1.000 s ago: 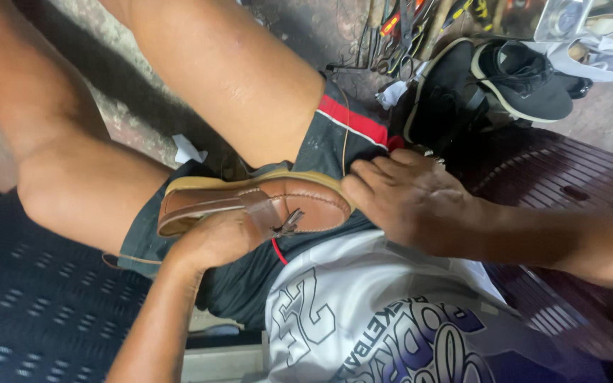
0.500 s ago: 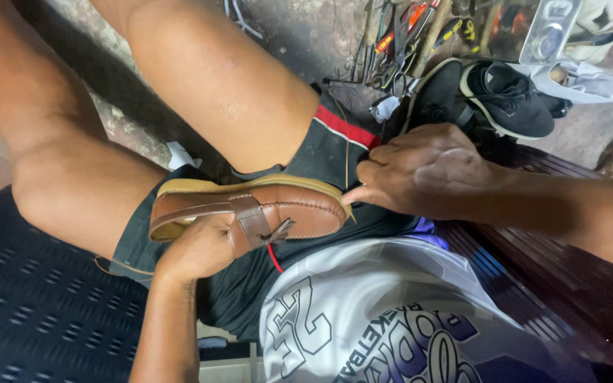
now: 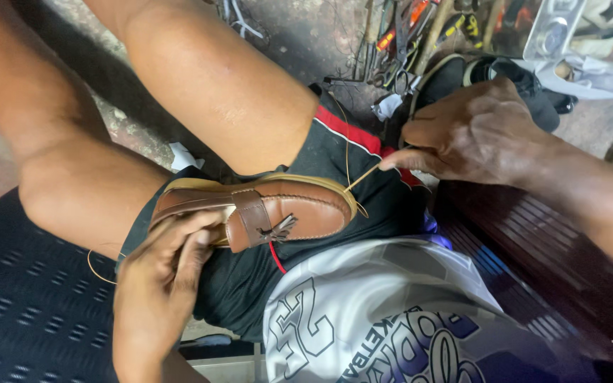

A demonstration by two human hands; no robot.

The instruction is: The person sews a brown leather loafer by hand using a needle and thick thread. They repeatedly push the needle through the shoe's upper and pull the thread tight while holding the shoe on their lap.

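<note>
A brown leather loafer [image 3: 289, 209] with a tassel and a tan sole lies on its side across my lap. My left hand [image 3: 161, 273] grips it at the heel end from below. My right hand [image 3: 473, 135] is up and to the right of the toe, its fingers pinched on a thin tan thread [image 3: 363, 176] that runs taut from the toe's sole edge. More of the thread loops over my black shorts [image 3: 328, 152]. Whether a needle is in the fingers cannot be told.
Hand tools [image 3: 399, 35], among them pliers and scissors, lie on the dirty floor at the top. A black shoe [image 3: 526, 78] and a pale cloth [image 3: 590, 74] sit at the top right. A dark slatted bench [image 3: 526, 262] is under me; a dark mat [image 3: 23, 298] is at left.
My right hand has moved up and right, away from the shoe's toe, drawing the thread out taut. The left hand has slid towards the heel end.
</note>
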